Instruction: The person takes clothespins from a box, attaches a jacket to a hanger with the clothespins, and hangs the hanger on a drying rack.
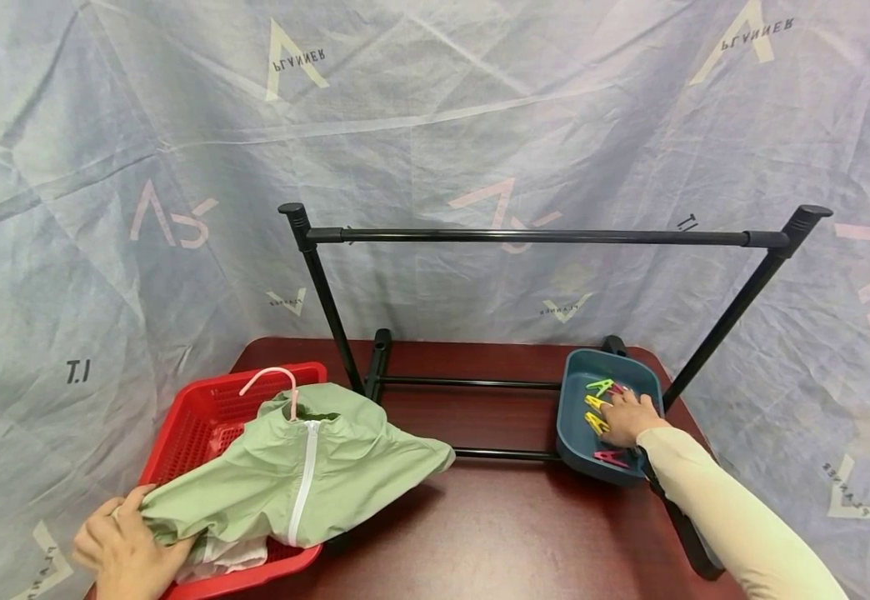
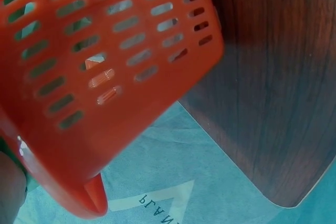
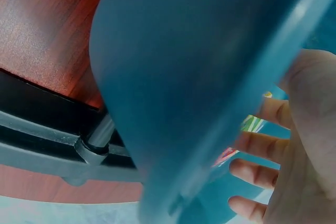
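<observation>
A light green zip jacket (image 1: pixel 352 467) on a pale pink hanger (image 1: pixel 294 392) lies across the red basket (image 1: pixel 172 417). At the basket's near left corner, my left hand (image 1: pixel 123 537) grips the end of one sleeve. In the left wrist view the basket's slotted wall (image 2: pixel 121 114) hides most of that hand. My right hand (image 1: pixel 630 417) is inside the blue tray (image 1: pixel 572 433), over several clothespins (image 1: pixel 597 422) in yellow, green and pink. Its fingers (image 3: pixel 262 145) are spread and slightly bent in the right wrist view; none visibly pinches a clothespin.
A black rack stands on the dark red table (image 1: pixel 495 525), its top bar (image 1: pixel 540 237) running above and behind the basket and tray. White cloth (image 1: pixel 232 560) shows in the basket under the jacket. Grey printed sheeting (image 1: pixel 420 108) hangs behind.
</observation>
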`<state>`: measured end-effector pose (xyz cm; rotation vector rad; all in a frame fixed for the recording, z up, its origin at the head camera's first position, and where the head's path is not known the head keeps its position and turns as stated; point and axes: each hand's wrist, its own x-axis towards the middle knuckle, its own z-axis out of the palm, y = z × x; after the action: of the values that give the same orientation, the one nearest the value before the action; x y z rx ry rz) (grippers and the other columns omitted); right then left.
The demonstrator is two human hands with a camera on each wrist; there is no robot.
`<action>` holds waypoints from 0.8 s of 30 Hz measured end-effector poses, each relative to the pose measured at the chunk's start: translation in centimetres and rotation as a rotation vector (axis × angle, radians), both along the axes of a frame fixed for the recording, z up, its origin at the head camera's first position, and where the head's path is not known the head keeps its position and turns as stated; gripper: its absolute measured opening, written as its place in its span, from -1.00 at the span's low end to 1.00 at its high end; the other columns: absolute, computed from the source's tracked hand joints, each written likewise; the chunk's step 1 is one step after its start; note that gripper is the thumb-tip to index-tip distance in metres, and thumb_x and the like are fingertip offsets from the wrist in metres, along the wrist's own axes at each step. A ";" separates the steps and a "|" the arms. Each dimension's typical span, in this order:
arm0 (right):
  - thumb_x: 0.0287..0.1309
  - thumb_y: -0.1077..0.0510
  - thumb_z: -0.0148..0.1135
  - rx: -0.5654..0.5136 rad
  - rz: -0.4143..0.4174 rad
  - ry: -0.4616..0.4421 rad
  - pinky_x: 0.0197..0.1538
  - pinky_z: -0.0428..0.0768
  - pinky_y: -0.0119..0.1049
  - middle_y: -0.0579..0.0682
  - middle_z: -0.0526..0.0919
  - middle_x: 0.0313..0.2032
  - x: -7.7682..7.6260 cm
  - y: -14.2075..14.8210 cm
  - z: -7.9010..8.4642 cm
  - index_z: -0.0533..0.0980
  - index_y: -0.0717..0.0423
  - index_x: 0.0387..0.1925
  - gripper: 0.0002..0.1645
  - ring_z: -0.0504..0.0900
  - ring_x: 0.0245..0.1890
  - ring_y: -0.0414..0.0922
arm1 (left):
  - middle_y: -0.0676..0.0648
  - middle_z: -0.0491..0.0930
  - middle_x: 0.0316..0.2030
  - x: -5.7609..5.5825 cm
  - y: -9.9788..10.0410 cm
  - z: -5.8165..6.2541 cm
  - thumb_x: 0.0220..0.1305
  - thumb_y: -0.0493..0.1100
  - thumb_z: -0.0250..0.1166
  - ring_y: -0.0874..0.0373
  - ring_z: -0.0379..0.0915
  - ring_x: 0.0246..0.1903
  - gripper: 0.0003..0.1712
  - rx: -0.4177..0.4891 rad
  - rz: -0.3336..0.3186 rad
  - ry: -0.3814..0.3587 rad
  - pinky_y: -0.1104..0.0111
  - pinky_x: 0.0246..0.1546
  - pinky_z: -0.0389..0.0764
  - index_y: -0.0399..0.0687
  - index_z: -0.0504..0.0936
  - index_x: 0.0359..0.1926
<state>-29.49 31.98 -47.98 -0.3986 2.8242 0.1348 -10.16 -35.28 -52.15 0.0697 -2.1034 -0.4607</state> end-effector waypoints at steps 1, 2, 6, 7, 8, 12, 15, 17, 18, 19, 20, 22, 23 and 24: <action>0.15 -0.06 0.37 -0.001 -0.001 0.000 0.09 0.29 0.25 0.40 0.47 0.07 0.0 0.0 -0.1 0.50 0.33 0.14 -0.33 0.34 0.10 0.33 | -0.43 0.08 -0.09 0.0 0.0 0.0 0.02 0.72 -0.10 -0.49 -0.13 -0.07 0.11 -0.003 0.002 0.002 -0.29 -0.19 -0.10 -0.20 0.26 0.09; 0.15 -0.06 0.37 -0.002 -0.001 0.001 0.09 0.29 0.25 0.40 0.47 0.07 -0.1 0.0 -0.1 0.50 0.33 0.14 -0.33 0.35 0.09 0.32 | -0.42 0.08 -0.09 0.0 0.0 -0.1 0.03 0.71 -0.10 -0.50 -0.13 -0.07 0.10 -0.006 0.003 0.006 -0.29 -0.19 -0.10 -0.20 0.26 0.09; 0.15 -0.05 0.37 -0.005 -0.002 0.004 0.07 0.30 0.24 0.39 0.48 0.04 -0.1 0.0 -0.4 0.50 0.34 0.14 -0.33 0.36 0.06 0.30 | -0.42 0.10 -0.09 -0.1 -0.2 -0.3 0.06 0.68 -0.06 -0.48 -0.12 -0.07 0.07 -0.023 -0.004 0.040 -0.29 -0.19 -0.09 -0.21 0.27 0.10; 0.15 -0.05 0.37 -0.005 -0.002 0.004 0.06 0.30 0.24 0.38 0.49 0.04 -0.1 0.0 -0.4 0.50 0.34 0.14 -0.33 0.36 0.06 0.30 | -0.43 0.10 -0.09 -0.1 -0.2 -0.4 0.07 0.67 -0.05 -0.48 -0.12 -0.07 0.06 -0.026 -0.006 0.049 -0.29 -0.20 -0.09 -0.21 0.28 0.10; 0.15 -0.05 0.37 -0.005 -0.004 0.004 0.06 0.30 0.23 0.38 0.49 0.03 -0.1 0.0 -0.4 0.51 0.34 0.13 -0.33 0.36 0.05 0.29 | -0.43 0.11 -0.09 -0.1 -0.2 -0.4 0.07 0.67 -0.05 -0.48 -0.12 -0.07 0.06 -0.027 -0.008 0.053 -0.29 -0.19 -0.09 -0.21 0.28 0.10; 0.13 -0.05 0.38 -0.008 -0.009 0.010 0.03 0.31 0.20 0.35 0.51 -0.03 -0.2 0.0 -0.7 0.52 0.33 0.11 -0.35 0.36 0.00 0.26 | -0.42 0.10 -0.09 -0.2 -0.2 -0.3 0.06 0.68 -0.07 -0.47 -0.12 -0.07 0.07 -0.017 -0.007 0.043 -0.28 -0.19 -0.10 -0.20 0.28 0.10; 0.13 -0.05 0.38 -0.014 -0.008 0.018 0.01 0.31 0.18 0.32 0.52 -0.08 -0.2 -0.1 -0.9 0.53 0.33 0.09 -0.36 0.37 -0.02 0.24 | -0.42 0.09 -0.10 -0.2 -0.1 -0.2 0.06 0.69 -0.08 -0.47 -0.13 -0.07 0.07 -0.014 -0.010 0.036 -0.28 -0.20 -0.10 -0.21 0.27 0.09; 0.12 -0.04 0.38 -0.016 -0.007 0.027 0.02 0.31 0.19 0.32 0.51 -0.09 -0.3 -0.1 -1.0 0.54 0.33 0.08 -0.37 0.37 -0.02 0.25 | -0.42 0.08 -0.10 -0.2 -0.1 -0.1 0.05 0.69 -0.09 -0.47 -0.13 -0.07 0.08 -0.015 -0.012 0.027 -0.28 -0.20 -0.10 -0.21 0.27 0.09; 0.13 -0.04 0.38 -0.017 -0.006 0.031 0.02 0.30 0.19 0.32 0.51 -0.09 -0.3 -0.2 -1.0 0.54 0.33 0.08 -0.37 0.36 -0.02 0.25 | -0.42 0.08 -0.10 -0.2 -0.1 0.0 0.05 0.70 -0.09 -0.47 -0.13 -0.07 0.09 -0.015 -0.016 0.025 -0.28 -0.21 -0.10 -0.22 0.27 0.09; 0.13 -0.03 0.39 -0.018 -0.008 0.034 0.03 0.30 0.20 0.33 0.51 -0.09 -0.3 -0.2 -1.1 0.54 0.33 0.08 -0.38 0.36 -0.02 0.26 | -0.43 0.08 -0.10 -0.1 -0.1 0.0 0.06 0.70 -0.09 -0.48 -0.13 -0.08 0.09 -0.019 -0.017 0.024 -0.29 -0.21 -0.10 -0.22 0.26 0.09; 0.13 -0.03 0.39 -0.020 -0.010 0.037 0.03 0.30 0.20 0.34 0.50 -0.08 -0.3 -0.2 -1.1 0.53 0.33 0.09 -0.38 0.36 -0.01 0.27 | -0.43 0.08 -0.10 -0.1 -0.1 0.1 0.05 0.70 -0.09 -0.49 -0.13 -0.08 0.10 -0.018 -0.018 0.016 -0.29 -0.21 -0.10 -0.23 0.26 0.09; 0.13 -0.02 0.39 -0.020 -0.014 0.039 0.03 0.29 0.21 0.35 0.49 -0.07 -0.3 -0.3 -1.2 0.53 0.34 0.09 -0.38 0.36 0.00 0.28 | -0.43 0.08 -0.10 -0.1 0.0 0.2 0.03 0.72 -0.10 -0.49 -0.13 -0.08 0.11 -0.016 -0.017 0.001 -0.29 -0.20 -0.11 -0.22 0.25 0.09; 0.13 -0.01 0.39 -0.021 -0.015 0.040 0.03 0.29 0.21 0.36 0.49 -0.07 -0.2 -0.3 -1.3 0.52 0.34 0.09 -0.38 0.36 0.00 0.28 | -0.43 0.08 -0.10 -0.1 0.0 0.2 0.03 0.72 -0.11 -0.49 -0.13 -0.08 0.12 -0.016 -0.017 0.000 -0.30 -0.20 -0.11 -0.22 0.25 0.09; 0.13 -0.01 0.38 -0.021 -0.015 0.040 0.03 0.29 0.21 0.36 0.49 -0.06 -0.2 -0.3 -1.3 0.52 0.34 0.10 -0.38 0.36 0.00 0.28 | -0.43 0.08 -0.10 -0.1 0.0 0.2 0.03 0.72 -0.10 -0.49 -0.13 -0.08 0.11 -0.014 -0.016 0.004 -0.30 -0.20 -0.11 -0.22 0.25 0.09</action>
<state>-29.72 31.64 -49.28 -0.3831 2.8693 0.1108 -10.24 -35.29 -51.95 0.0435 -2.1045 -0.4557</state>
